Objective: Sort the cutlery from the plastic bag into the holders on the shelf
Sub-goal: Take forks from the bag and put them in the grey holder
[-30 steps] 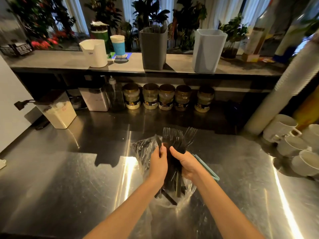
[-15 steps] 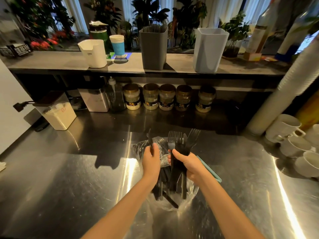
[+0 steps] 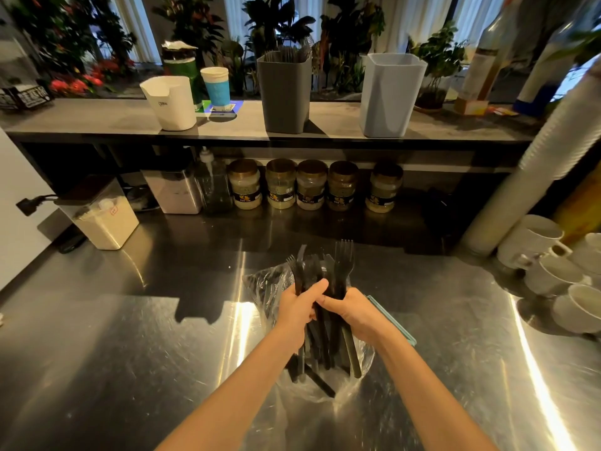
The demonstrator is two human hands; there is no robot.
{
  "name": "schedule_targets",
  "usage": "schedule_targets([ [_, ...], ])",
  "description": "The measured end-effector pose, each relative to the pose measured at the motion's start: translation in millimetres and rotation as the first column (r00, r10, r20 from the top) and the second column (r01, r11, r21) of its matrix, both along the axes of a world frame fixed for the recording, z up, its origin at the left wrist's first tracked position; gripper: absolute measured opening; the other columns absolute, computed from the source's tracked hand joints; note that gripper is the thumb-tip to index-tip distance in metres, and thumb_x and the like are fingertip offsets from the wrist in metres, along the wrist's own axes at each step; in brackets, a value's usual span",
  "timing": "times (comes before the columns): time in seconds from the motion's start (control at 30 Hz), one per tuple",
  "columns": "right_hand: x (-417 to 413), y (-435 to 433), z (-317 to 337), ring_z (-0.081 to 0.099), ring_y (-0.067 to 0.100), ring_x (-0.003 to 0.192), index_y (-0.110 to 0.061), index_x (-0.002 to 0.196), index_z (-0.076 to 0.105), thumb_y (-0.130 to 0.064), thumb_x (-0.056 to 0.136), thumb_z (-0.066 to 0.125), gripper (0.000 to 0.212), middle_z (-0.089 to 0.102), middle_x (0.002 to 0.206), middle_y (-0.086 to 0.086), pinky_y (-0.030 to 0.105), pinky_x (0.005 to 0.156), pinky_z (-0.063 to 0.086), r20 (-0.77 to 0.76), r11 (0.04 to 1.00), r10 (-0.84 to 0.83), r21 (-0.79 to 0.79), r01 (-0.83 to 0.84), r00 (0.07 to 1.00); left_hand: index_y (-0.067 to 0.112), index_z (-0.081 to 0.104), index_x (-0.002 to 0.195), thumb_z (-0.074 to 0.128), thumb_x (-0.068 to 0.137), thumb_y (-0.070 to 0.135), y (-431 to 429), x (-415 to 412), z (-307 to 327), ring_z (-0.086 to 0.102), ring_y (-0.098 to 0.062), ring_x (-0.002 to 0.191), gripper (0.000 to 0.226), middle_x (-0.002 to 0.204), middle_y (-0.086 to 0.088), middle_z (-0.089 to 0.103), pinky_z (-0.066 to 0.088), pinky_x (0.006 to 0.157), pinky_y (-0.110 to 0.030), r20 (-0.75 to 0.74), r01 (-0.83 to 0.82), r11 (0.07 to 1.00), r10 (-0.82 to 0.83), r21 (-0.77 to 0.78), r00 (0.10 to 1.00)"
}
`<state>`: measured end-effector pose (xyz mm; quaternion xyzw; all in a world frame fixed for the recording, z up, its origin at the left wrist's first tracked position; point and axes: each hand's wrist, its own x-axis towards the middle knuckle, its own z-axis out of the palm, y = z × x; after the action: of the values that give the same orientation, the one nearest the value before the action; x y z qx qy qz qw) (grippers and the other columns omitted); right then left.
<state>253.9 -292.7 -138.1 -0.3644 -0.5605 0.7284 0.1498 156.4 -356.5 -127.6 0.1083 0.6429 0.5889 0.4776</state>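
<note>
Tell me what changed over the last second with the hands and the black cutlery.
Half a second ago the left hand had drawn apart holding a single piece; now it has closed back in against the right hand, both gripping the one bundle of black cutlery above the plastic bag. The dark grey holder and pale holder on the shelf stayed put.

Under shelf: five lidded glass jars [image 3: 313,185] in a row.
Counter left: clear plastic bin of white powder [image 3: 104,219].
Counter right: white ceramic mugs [image 3: 549,258].
</note>
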Motion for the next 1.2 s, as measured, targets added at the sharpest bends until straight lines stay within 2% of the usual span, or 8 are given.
schedule_targets([
  [0.13,1,3,-4,0.070,0.020,0.088,-0.014,0.094,0.069,-0.020,0.095,0.055,0.016,0.073,0.087,0.005,0.030,0.080,0.053,-0.017,0.999,-0.042,-0.015,0.042,0.999,0.014,0.062,0.100,0.066,0.087,0.025,3,-7,-5,0.062,-0.018,0.086,0.017,0.088,-0.004,0.066,0.049,0.074,-0.030,0.139,-0.070,0.998,0.069,-0.001,0.988],
  [0.33,-3,9,-12,0.068,0.015,0.071,-0.007,0.081,0.062,-0.022,0.097,0.051,0.025,0.070,0.080,0.008,0.025,0.066,0.053,0.087,0.967,-0.254,0.016,0.254,0.963,0.007,0.059,0.115,0.052,0.096,0.028,7,-16,-9,0.056,-0.008,0.073,0.030,0.080,0.004,0.063,0.043,0.066,-0.020,0.026,-0.064,0.997,0.064,0.032,0.998],
  [0.57,-8,9,-10,0.051,0.009,0.045,-0.007,0.074,0.057,-0.040,0.097,0.046,0.042,0.056,0.057,0.003,0.016,0.046,0.045,0.306,0.957,-0.288,0.125,0.262,0.907,0.016,0.057,0.090,0.047,0.098,0.031,10,-14,-10,0.051,-0.006,0.078,0.020,0.084,0.001,0.058,0.037,0.066,-0.022,-0.095,0.041,0.999,-0.040,0.013,0.995],
  [0.73,-8,9,-10,0.033,0.006,0.038,-0.015,0.062,0.042,-0.055,0.092,0.042,0.050,0.037,0.045,-0.006,0.017,0.041,0.030,0.272,0.957,-0.288,0.111,0.268,0.918,0.015,0.055,0.086,0.046,0.099,0.030,15,-15,-14,0.053,-0.012,0.080,0.022,0.081,-0.001,0.056,0.040,0.080,-0.030,-0.046,0.010,1.000,-0.010,0.006,0.999],
  [0.87,-13,9,-9,0.030,0.007,0.034,-0.017,0.061,0.036,-0.069,0.088,0.013,0.063,0.036,0.046,-0.003,0.018,0.035,0.024,0.135,0.923,-0.328,-0.166,0.348,0.935,0.010,0.054,0.082,0.045,0.099,0.029,19,-12,-13,0.056,-0.014,0.061,0.027,0.067,-0.003,0.056,0.048,0.064,-0.026,-0.003,-0.007,0.999,0.007,0.039,1.000],
  [0.97,-13,11,-10,0.032,0.008,0.034,-0.016,0.068,0.039,-0.061,0.095,0.016,0.058,0.039,0.047,-0.002,0.018,0.035,0.026,0.057,0.881,-0.355,-0.315,0.354,0.933,0.010,0.052,0.080,0.048,0.098,0.030,22,-10,-14,0.047,-0.012,0.052,0.027,0.059,0.000,0.049,0.044,0.060,-0.025,0.012,0.013,0.998,-0.014,0.063,1.000],
  [1.1,-11,7,-11,0.035,0.008,0.042,-0.014,0.073,0.042,-0.044,0.101,0.031,0.042,0.042,0.054,-0.003,0.019,0.041,0.030,0.042,0.948,-0.287,-0.132,0.290,0.957,0.009,0.052,0.081,0.056,0.093,0.034,27,-7,-14,0.042,-0.011,0.046,0.028,0.052,-0.001,0.045,0.043,0.050,-0.020,-0.032,0.062,0.998,-0.062,0.026,0.998],
  [1.2,-13,5,-13,0.043,0.009,0.047,-0.010,0.081,0.052,-0.037,0.100,0.041,0.034,0.052,0.058,-0.002,0.022,0.045,0.037,0.078,0.971,-0.231,0.077,0.226,0.970,0.000,0.058,0.094,0.068,0.084,0.035,31,-6,-16,0.057,-0.019,0.057,0.038,0.060,-0.010,0.055,0.051,0.065,-0.027,-0.066,0.073,0.997,-0.074,-0.016,0.995],
])
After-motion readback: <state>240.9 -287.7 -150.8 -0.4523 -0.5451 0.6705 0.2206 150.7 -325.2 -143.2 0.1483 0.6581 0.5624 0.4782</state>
